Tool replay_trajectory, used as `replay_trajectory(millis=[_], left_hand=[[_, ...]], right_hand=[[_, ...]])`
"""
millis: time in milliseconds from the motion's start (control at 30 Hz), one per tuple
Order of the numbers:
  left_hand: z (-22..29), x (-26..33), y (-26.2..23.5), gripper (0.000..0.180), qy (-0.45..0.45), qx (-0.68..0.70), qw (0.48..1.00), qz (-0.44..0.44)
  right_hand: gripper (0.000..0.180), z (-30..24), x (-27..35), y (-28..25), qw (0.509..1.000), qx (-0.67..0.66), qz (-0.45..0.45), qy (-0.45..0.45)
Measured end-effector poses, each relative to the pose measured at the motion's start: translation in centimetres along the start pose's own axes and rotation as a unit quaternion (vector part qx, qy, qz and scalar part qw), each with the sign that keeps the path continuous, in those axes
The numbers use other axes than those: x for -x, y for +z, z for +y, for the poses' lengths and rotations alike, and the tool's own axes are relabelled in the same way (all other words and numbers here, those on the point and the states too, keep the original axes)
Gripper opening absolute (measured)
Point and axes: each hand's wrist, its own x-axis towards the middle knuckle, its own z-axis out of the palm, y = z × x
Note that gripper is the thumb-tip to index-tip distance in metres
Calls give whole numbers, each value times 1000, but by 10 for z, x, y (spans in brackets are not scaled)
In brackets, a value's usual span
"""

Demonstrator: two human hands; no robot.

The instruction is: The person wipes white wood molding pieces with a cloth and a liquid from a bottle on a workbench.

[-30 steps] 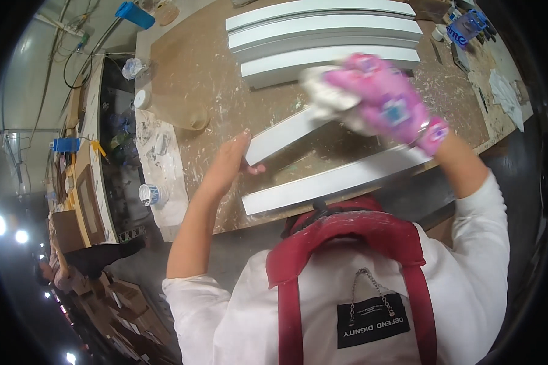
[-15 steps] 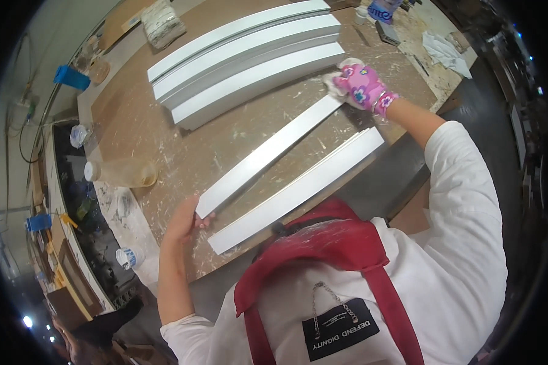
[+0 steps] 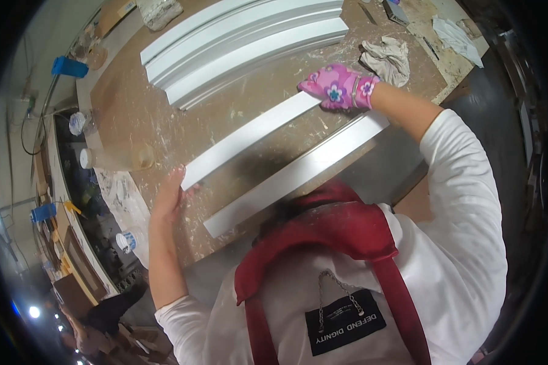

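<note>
A long white trim board [image 3: 252, 139] spans between my two hands above the workbench [image 3: 119, 100]. My bare left hand [image 3: 172, 190] grips its near left end, thumb on the edge and fingertips partly underneath. At the far right end, my right hand [image 3: 335, 88], in a pink flowered glove, is closed around the board. A second white board [image 3: 298, 173] lies along the bench's front edge, nearer my body. Beyond the held board, several white mouldings [image 3: 256, 58] rest side by side. A crumpled off-white rag [image 3: 386, 61] lies just past my right hand.
A plastic bottle [image 3: 119, 158] lies at the bench's left side, with a small white tub [image 3: 126, 242] nearer me. White cloth [image 3: 456, 41] and a small grey box [image 3: 396, 12] are at the far right. A wrapped bundle [image 3: 158, 12] sits at the far left.
My right hand has let go of the rag, which now lies on the bench, and has taken the board's right end. Both hands have shifted the board slightly left.
</note>
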Motion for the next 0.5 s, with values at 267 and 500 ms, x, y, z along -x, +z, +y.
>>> replay_trajectory(millis=[267, 500], left_hand=[[-3, 102, 45, 50, 103, -172, 975, 96], [-41, 107, 68, 62, 309, -497, 804, 107]], right_hand=[[71, -10, 99, -11, 979, -11, 175, -100], [58, -39, 118, 31, 977, -111, 169, -74]])
